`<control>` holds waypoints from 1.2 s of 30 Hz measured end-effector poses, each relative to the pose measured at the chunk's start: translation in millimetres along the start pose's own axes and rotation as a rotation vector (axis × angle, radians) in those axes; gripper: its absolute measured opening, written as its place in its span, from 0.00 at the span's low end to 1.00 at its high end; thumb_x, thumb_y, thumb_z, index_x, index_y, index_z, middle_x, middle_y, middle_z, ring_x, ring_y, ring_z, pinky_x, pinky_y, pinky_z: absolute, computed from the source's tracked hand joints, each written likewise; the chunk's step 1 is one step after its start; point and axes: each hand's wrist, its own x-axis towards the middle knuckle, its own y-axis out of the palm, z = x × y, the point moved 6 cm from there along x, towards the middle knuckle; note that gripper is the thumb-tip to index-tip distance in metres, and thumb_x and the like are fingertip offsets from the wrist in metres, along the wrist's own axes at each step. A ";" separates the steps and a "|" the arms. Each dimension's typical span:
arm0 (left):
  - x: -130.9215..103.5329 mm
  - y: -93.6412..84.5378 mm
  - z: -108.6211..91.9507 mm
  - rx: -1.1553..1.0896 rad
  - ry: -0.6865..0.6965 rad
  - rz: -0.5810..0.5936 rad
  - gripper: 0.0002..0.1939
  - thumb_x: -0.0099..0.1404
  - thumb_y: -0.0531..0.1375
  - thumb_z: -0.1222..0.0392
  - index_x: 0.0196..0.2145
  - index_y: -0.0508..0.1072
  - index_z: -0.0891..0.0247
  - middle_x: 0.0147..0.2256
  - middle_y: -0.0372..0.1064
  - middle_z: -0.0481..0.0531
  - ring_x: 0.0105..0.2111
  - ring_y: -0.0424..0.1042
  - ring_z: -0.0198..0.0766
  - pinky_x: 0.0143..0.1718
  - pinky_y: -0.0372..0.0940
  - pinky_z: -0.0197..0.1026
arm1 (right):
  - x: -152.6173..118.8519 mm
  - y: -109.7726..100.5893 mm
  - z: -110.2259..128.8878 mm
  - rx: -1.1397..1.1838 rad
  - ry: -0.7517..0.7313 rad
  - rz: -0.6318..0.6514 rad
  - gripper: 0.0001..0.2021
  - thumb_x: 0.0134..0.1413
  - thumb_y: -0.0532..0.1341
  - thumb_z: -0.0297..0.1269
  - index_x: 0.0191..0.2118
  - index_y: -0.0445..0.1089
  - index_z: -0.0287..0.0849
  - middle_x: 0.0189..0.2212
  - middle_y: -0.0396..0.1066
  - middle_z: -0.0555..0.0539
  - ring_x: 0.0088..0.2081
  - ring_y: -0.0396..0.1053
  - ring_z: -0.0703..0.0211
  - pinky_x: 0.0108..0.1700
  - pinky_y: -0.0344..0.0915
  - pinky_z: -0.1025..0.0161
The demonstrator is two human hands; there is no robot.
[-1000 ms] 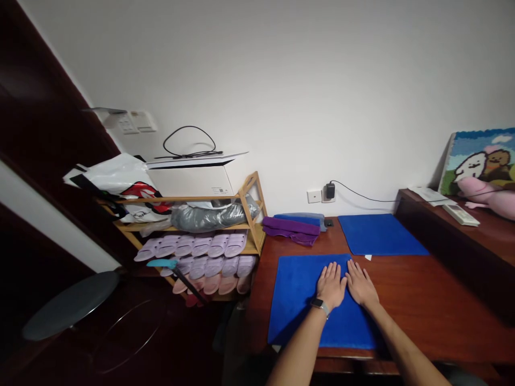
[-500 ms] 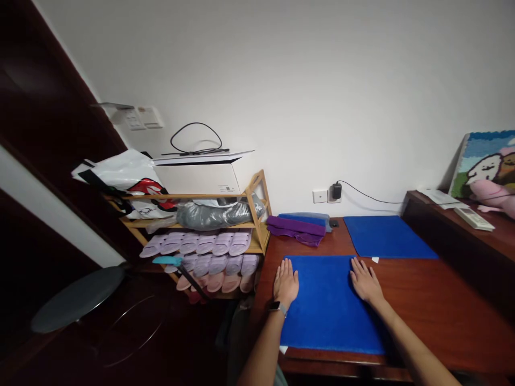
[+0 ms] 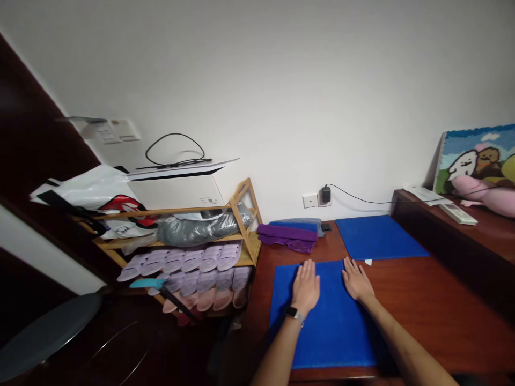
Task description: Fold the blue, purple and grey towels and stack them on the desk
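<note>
A blue towel (image 3: 332,327) lies spread flat on the reddish-brown wooden table. My left hand (image 3: 306,287) rests palm down on its upper part, fingers stretched out toward the far edge, a watch on the wrist. At the towel's far right corner, my right hand (image 3: 357,280) lies flat with its fingers extended. A second blue towel (image 3: 380,237) is laid out behind and to the right. Folded purple cloth (image 3: 287,237) sits at the table's back left, with blue and grey cloth behind it.
Left of the table stands a wooden rack (image 3: 248,236) with several lilac slippers (image 3: 201,259) and a white box (image 3: 177,194) on top. A raised ledge on the right holds a remote control (image 3: 457,213) and a pink plush toy (image 3: 483,196). A charger (image 3: 325,194) is plugged into the wall.
My left hand has shifted right, from the towel's left edge onto its upper middle. My right hand stays at the far right corner. The view has turned slightly.
</note>
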 end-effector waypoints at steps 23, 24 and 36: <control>-118.1 -69.9 106.1 0.020 -0.121 -0.170 0.23 0.78 0.46 0.58 0.64 0.69 0.61 0.61 0.70 0.61 0.62 0.69 0.49 0.61 0.67 0.54 | -45.8 -39.2 -4.4 0.217 -0.157 -0.287 0.28 0.71 0.43 0.45 0.64 0.69 0.44 0.69 0.62 0.41 0.69 0.58 0.46 0.69 0.56 0.43; -131.0 -76.8 93.1 -0.012 -0.053 -0.159 0.20 0.78 0.47 0.57 0.60 0.72 0.59 0.56 0.73 0.59 0.57 0.73 0.48 0.58 0.69 0.53 | -66.3 -43.5 -7.8 0.238 -0.222 -0.335 0.26 0.71 0.44 0.44 0.59 0.73 0.44 0.64 0.67 0.39 0.65 0.64 0.46 0.66 0.61 0.44; -225.9 -88.4 74.0 -0.025 0.460 -0.192 0.26 0.68 0.66 0.45 0.59 0.72 0.57 0.49 0.79 0.58 0.45 0.80 0.48 0.45 0.78 0.45 | -232.5 -16.6 -52.4 0.261 -0.584 -0.355 0.23 0.67 0.60 0.45 0.65 0.70 0.53 0.56 0.76 0.43 0.55 0.75 0.51 0.59 0.72 0.56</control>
